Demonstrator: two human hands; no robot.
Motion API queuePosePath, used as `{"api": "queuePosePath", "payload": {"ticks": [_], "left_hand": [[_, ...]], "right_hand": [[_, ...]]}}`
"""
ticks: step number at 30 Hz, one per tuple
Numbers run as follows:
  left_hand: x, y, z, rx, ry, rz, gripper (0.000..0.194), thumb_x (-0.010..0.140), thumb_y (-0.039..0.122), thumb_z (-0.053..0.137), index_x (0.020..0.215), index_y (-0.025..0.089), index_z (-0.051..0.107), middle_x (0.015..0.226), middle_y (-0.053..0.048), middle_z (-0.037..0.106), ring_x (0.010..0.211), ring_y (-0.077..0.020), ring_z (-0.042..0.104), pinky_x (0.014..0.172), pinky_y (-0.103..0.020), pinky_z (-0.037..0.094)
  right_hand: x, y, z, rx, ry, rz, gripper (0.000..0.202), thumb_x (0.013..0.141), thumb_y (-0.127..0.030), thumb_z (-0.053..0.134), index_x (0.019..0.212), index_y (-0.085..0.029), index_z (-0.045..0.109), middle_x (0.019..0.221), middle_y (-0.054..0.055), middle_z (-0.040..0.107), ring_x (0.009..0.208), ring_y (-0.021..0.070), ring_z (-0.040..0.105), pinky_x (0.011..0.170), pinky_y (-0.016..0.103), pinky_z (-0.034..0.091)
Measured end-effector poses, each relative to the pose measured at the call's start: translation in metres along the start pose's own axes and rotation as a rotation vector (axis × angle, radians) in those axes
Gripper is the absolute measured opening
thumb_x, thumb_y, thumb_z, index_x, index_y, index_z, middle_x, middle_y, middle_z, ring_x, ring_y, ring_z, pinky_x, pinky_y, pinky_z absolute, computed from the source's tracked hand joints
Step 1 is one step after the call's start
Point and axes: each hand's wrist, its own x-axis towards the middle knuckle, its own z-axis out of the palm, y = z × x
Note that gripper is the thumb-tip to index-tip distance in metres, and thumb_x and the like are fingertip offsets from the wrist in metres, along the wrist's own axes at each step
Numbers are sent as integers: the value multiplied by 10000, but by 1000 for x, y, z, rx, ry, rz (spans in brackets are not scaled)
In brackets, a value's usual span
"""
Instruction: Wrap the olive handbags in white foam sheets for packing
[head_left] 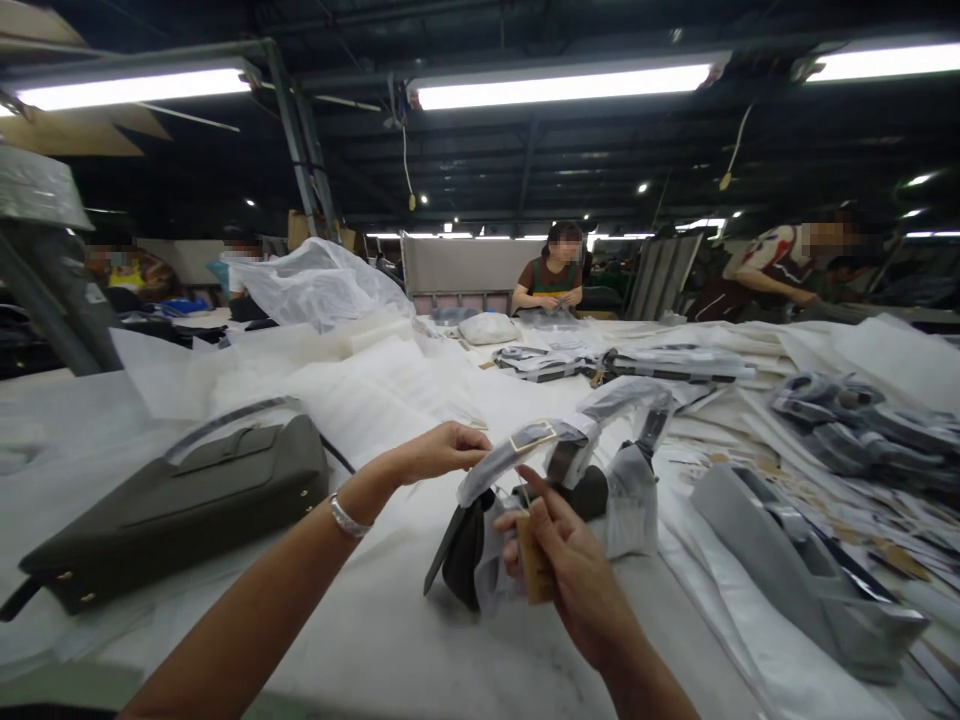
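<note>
"Looking down, what did we have in our hands?"

"Our right hand (574, 560) gripped a tan tag (537, 568) beside the wrapped bag (589, 493), index finger raised beneath the plastic-covered handle (517, 455). Our left hand (454, 447) was at that handle, fingertips drawn together; we could not tell whether they pinched anything."

"Where did we have that bag?"

"It was right in front of us, on the white surface (367, 640)."

"And around it?"

"We had an olive bag (247, 485) to the left, a grey bag (806, 575) to the right and wrapped straps (862, 430) heaped beyond it. Across from us sat a person (553, 275)."
</note>
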Motion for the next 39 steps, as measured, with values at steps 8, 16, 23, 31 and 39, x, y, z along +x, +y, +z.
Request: {"api": "queuePosePath", "payload": {"ticks": [8, 16, 23, 31, 39], "left_hand": [[-56, -23, 10, -357, 340, 76, 271, 873, 457, 708, 914, 189, 713, 987, -45, 697, 910, -133, 619, 830, -230, 479], [-66, -30, 27, -602, 297, 231, 285, 844, 435, 750, 833, 150, 727, 1049, -106, 704, 1108, -231, 626, 971, -327, 492], [-51, -37, 32, -646, 326, 328, 309, 783, 375, 816, 1032, 202, 755, 921, -50, 713, 878, -150, 651, 913, -291, 495], [-38, -29, 40, -453, 361, 313, 344, 762, 387, 816, 1014, 157, 775, 962, -74, 721, 635, -101, 530, 625, -241, 458], [-51, -13, 45, -321, 469, 295, 352, 764, 440, 806, 978, 162, 779, 966, -80, 741, 853, -198, 647, 786, -274, 491]], "right_hand": [[-14, 15, 14, -182, -33, -93, 560, 900, -472, 658, 1360, -213, 471, 957, 97, 741, 675, 190, 708, 636, 330, 580], [-26, 3, 11, 145, -348, -92, 485, 929, -499, 568, 1360, -277, 593, 1449, 124, 550, 1252, 306, 592, 971, 452, 539], [-19, 4, 17, -212, -120, -168, 501, 889, -340, 666, 1380, -329, 570, 1366, 94, 627, 1177, 279, 648, 973, 457, 545], [-15, -5, 20, -1084, 186, -650, 400, 890, -214, 559, 1252, -328, 687, 1052, 52, 717, 927, 238, 666, 819, 378, 551], [-12, -14, 21, -1275, 278, -823, 459, 827, -149, 567, 1219, -341, 710, 984, 67, 641, 845, 223, 612, 712, 336, 514]]}}
